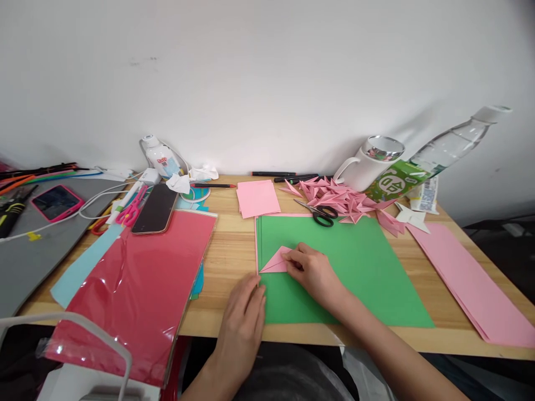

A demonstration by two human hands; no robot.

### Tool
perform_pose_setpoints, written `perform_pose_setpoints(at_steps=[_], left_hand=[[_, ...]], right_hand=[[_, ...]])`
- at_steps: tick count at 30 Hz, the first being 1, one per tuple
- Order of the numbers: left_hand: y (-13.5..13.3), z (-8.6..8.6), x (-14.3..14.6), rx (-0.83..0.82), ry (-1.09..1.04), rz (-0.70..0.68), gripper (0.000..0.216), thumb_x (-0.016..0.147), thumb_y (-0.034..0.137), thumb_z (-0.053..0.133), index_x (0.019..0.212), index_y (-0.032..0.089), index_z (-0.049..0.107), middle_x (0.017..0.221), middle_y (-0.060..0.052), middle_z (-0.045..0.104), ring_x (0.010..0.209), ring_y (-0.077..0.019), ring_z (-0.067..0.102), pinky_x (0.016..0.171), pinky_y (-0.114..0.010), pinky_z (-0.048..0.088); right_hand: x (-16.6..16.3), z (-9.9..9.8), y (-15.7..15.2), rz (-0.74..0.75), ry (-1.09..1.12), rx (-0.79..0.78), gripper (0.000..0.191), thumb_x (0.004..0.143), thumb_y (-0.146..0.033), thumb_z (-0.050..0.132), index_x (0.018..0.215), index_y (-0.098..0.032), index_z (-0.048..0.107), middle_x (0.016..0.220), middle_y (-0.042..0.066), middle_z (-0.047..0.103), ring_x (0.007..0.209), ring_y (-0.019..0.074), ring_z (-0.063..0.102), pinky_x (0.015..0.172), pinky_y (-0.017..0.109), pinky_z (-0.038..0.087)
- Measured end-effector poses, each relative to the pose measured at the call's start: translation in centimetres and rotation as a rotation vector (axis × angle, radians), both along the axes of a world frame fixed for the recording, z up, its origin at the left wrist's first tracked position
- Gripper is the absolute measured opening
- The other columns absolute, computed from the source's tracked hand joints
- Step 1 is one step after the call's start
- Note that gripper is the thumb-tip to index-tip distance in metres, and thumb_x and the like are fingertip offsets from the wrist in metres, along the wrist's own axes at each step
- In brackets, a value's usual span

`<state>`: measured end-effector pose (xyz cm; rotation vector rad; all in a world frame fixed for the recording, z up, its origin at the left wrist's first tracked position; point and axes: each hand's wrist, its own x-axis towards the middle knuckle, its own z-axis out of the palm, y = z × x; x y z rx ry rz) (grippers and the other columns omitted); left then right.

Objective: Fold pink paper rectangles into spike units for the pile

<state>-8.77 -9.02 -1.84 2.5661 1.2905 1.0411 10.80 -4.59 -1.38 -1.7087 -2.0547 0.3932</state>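
Observation:
A small piece of pink paper [275,262], folded to a point at its left end, lies on a stack of green paper sheets [355,262]. My right hand [313,273] is closed, with thumb and fingers pinching the right end of the folded piece and hiding that part. My left hand [242,312] rests with fingers stretched out across the left edge of the green sheets, its fingertips close to the pointed end. Whether they touch the pink paper I cannot tell.
Behind the green sheets are square pink papers [258,199], black scissors [322,214] and a heap of folded pink pieces [334,196]. A white mug [363,167] and a tilted bottle [455,142] stand behind. Pink strips [472,284] lie right; a red pack [142,284] and phone [156,209] left.

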Motion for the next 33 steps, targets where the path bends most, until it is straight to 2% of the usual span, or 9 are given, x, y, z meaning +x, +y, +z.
perform_pose_setpoints(at_steps=[3,6,8,11,15,22,25,29,33], left_hand=[[1.2,0.4,-0.6,-0.004,-0.001,0.005,0.033,0.088,0.007,0.043,0.119,0.014,0.050,0.112,-0.013,0.061,0.109,-0.0215,0.057,0.092,-0.039,0.052],[2.6,0.7,-0.5,0.014,0.127,-0.100,0.037,0.090,0.010,0.039,0.126,0.015,0.046,0.120,-0.012,0.059,0.118,-0.0226,0.051,0.096,-0.040,0.050],[3.2,0.8,0.0,0.066,0.236,-0.187,0.036,0.090,0.012,0.040,0.126,0.010,0.046,0.127,-0.014,0.055,0.123,-0.0237,0.047,0.099,-0.041,0.047],[3.6,0.6,0.6,0.147,0.368,-0.258,0.033,0.091,0.015,0.041,0.121,0.004,0.049,0.124,-0.017,0.057,0.122,-0.0248,0.047,0.100,-0.041,0.046],[3.7,0.4,0.9,0.177,0.456,-0.261,0.031,0.093,0.016,0.037,0.118,0.004,0.051,0.123,-0.016,0.058,0.120,-0.0231,0.049,0.099,-0.040,0.046],[3.8,0.6,0.8,0.147,0.456,-0.263,0.030,0.094,0.015,0.035,0.114,0.006,0.055,0.121,-0.014,0.060,0.119,-0.0225,0.051,0.100,-0.042,0.045],[3.7,0.6,1.0,0.142,0.467,-0.241,0.030,0.093,0.014,0.033,0.112,0.007,0.056,0.121,-0.013,0.060,0.117,-0.0220,0.052,0.099,-0.041,0.046],[3.6,0.4,1.3,0.172,0.476,-0.220,0.030,0.093,0.015,0.034,0.111,0.005,0.057,0.121,-0.015,0.060,0.116,-0.0235,0.053,0.098,-0.043,0.046],[3.3,-0.1,1.5,0.198,0.497,-0.209,0.033,0.094,0.019,0.034,0.113,0.002,0.056,0.121,-0.017,0.059,0.116,-0.0247,0.053,0.098,-0.042,0.045]], right_hand=[[0.0,-0.1,0.0,0.004,0.005,0.000,0.020,0.082,-0.015,0.048,0.077,-0.017,0.067,0.068,0.003,0.056,0.055,0.0109,0.052,0.053,0.020,0.036],[0.0,-0.1,0.0,0.008,0.006,-0.003,0.019,0.082,-0.016,0.049,0.076,-0.017,0.067,0.068,0.003,0.056,0.055,0.0108,0.052,0.053,0.020,0.036],[-0.1,-0.1,0.0,0.005,0.002,-0.005,0.018,0.082,-0.016,0.050,0.074,-0.017,0.066,0.067,0.002,0.055,0.054,0.0104,0.051,0.052,0.020,0.035],[-0.1,0.0,0.0,0.001,-0.007,-0.005,0.019,0.083,-0.017,0.051,0.069,-0.017,0.065,0.064,0.001,0.051,0.051,0.0094,0.048,0.050,0.020,0.034],[-0.2,0.1,-0.1,-0.004,0.017,0.004,0.023,0.084,-0.016,0.048,0.069,-0.017,0.065,0.064,0.001,0.050,0.050,0.0088,0.046,0.050,0.019,0.034],[-0.3,-0.4,-0.3,-0.015,0.024,0.054,0.019,0.084,-0.017,0.048,0.079,-0.017,0.067,0.068,0.002,0.051,0.052,0.0096,0.047,0.050,0.020,0.037],[-0.2,-0.9,-0.4,-0.031,0.030,0.100,0.021,0.085,-0.017,0.047,0.081,-0.017,0.067,0.076,0.005,0.052,0.058,0.0108,0.051,0.051,0.020,0.040],[0.3,-1.4,-0.5,-0.019,0.087,0.150,0.026,0.089,-0.017,0.042,0.094,-0.017,0.067,0.080,0.006,0.053,0.066,0.0130,0.055,0.057,0.023,0.046],[0.1,-0.8,-1.4,-0.007,0.070,0.239,0.029,0.091,-0.015,0.038,0.103,-0.018,0.064,0.086,0.008,0.055,0.073,0.0143,0.055,0.061,0.025,0.049]])
